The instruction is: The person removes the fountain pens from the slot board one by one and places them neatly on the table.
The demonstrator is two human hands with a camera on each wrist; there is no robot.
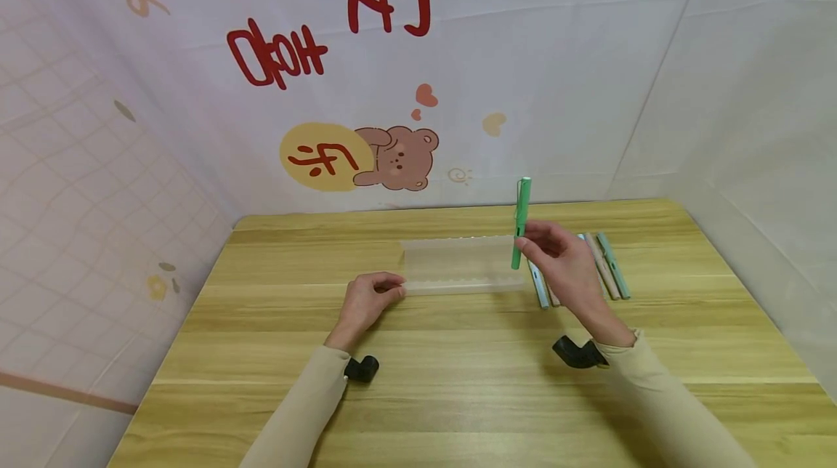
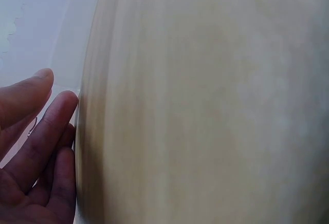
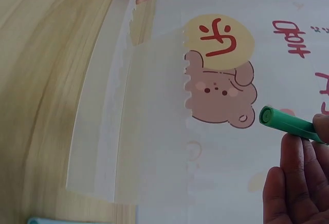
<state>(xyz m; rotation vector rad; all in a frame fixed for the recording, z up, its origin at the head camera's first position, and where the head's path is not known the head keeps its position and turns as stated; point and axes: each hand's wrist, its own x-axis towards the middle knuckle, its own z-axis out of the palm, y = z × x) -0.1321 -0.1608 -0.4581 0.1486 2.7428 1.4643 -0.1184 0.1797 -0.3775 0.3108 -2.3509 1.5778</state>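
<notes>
A green capped pen with a clip [image 1: 522, 210] stands nearly upright, pinched between the thumb and fingertips of my right hand [image 1: 570, 269]. It is held above the right end of a translucent plastic pen rack [image 1: 463, 264], apart from it. In the right wrist view, the pen's round end [image 3: 266, 115] faces the camera, and scalloped notches line the rack [image 3: 95, 116]. My left hand [image 1: 368, 302] holds the rack's left front corner between thumb and fingers. Up close in the left wrist view, the left hand's fingers [image 2: 49, 147] lie against the rack's end.
Several pens lie side by side on the wooden table [image 1: 445, 381], right of the rack, including a light blue pen [image 1: 539, 288], a pinkish pen [image 1: 603, 268] and a teal pen [image 1: 615, 267]. My right hand partly hides them. A printed white cloth [image 1: 556, 90] hangs behind.
</notes>
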